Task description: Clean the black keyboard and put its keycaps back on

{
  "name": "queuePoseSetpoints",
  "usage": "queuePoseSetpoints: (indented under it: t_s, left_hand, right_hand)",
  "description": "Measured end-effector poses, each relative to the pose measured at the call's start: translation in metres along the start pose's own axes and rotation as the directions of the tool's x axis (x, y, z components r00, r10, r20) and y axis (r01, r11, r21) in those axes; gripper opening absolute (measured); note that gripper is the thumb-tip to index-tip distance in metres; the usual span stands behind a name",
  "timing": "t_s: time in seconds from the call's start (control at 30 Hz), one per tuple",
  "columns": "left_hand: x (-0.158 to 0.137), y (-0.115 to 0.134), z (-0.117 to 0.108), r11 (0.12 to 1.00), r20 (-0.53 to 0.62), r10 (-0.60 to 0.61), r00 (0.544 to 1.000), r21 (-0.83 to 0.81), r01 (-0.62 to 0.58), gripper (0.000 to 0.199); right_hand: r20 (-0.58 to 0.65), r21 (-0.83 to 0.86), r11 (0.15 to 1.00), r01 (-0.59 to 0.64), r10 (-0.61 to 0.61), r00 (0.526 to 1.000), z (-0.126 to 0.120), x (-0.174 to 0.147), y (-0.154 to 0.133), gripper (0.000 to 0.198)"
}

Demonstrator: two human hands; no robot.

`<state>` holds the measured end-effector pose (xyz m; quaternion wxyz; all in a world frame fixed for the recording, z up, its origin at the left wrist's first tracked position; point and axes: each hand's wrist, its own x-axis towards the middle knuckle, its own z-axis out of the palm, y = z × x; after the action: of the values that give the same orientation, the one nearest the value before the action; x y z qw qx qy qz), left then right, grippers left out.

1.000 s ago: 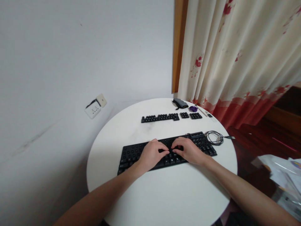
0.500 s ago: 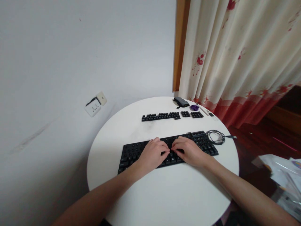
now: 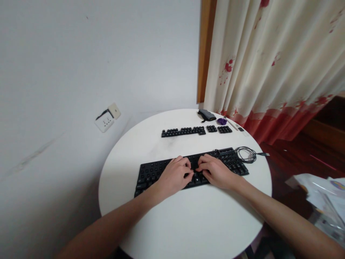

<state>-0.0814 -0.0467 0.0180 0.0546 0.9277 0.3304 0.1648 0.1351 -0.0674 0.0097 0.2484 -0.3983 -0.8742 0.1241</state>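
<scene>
A black keyboard (image 3: 154,169) lies across the white round table, its upper rows showing bare key posts and its lower rows still capped. Over the middle of its lower rows, my left hand (image 3: 178,173) is closed, thumb and forefinger tips pinched together. Just to its right, my right hand (image 3: 215,171) is also closed, its fingers curled down onto the keys. The two sets of fingertips are close together but apart. Whatever either pinch holds is too small or hidden. Loose black keycaps (image 3: 183,131) stand in grouped rows behind the keyboard.
The keyboard's coiled cable (image 3: 246,154) lies at the right on the table (image 3: 194,223). At the back are a grey-black pouch (image 3: 207,115), a purple crumpled item (image 3: 222,121) and small thin items. A wall socket (image 3: 104,122) is at left, a curtain (image 3: 248,72) at right.
The fingertips of my two hands have drawn slightly apart, and the right fingers have curled in more. The view has shifted a little; the keyboard stays in place.
</scene>
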Motion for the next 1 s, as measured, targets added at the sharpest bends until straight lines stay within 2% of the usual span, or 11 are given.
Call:
queuePoseSetpoints:
  t_s: [0.17,0.27,0.37,0.5,0.6,0.67,0.83,1.0]
  left_hand:
    - [0.001,0.002,0.004,0.999,-0.046,0.021,0.999,-0.033,-0.022,0.02]
    - [0.001,0.005,0.005,0.999,-0.077,0.028,0.997,-0.037,-0.031,0.02]
    - [-0.001,0.007,0.006,0.999,-0.091,0.032,0.995,-0.022,-0.034,0.023]
    - [-0.002,0.011,0.006,1.0,-0.043,0.029,0.999,0.007,-0.028,0.025]
    - [-0.003,0.012,0.006,1.0,-0.018,0.016,1.0,0.021,-0.015,0.024]
    - [-0.003,0.012,0.006,1.0,-0.011,0.012,1.0,0.019,-0.012,0.024]
    - [-0.004,0.011,0.004,1.0,-0.012,0.013,1.0,0.003,-0.013,0.024]
    - [-0.004,0.01,0.004,0.999,-0.041,0.015,0.999,-0.042,-0.016,0.023]
  right_hand:
    - [-0.058,0.06,0.998,0.027,-0.024,0.998,0.004,0.0,0.004,0.032]
    - [-0.16,0.121,0.992,0.037,-0.017,0.987,0.005,0.0,0.011,0.032]
    - [-0.27,0.117,0.992,-0.052,0.083,0.959,-0.001,0.004,0.023,0.03]
    - [-0.327,-0.046,0.964,-0.263,0.234,0.916,-0.017,0.021,0.047,0.026]
    - [-0.278,-0.257,0.884,-0.392,0.321,0.905,-0.028,0.043,0.07,0.03]
    - [-0.227,-0.36,0.83,-0.427,0.366,0.902,-0.033,0.059,0.085,0.033]
    - [-0.156,-0.445,0.787,-0.427,0.401,0.903,-0.032,0.086,0.11,0.033]
    - [-0.095,-0.494,0.771,-0.401,0.411,0.907,-0.026,0.094,0.119,0.035]
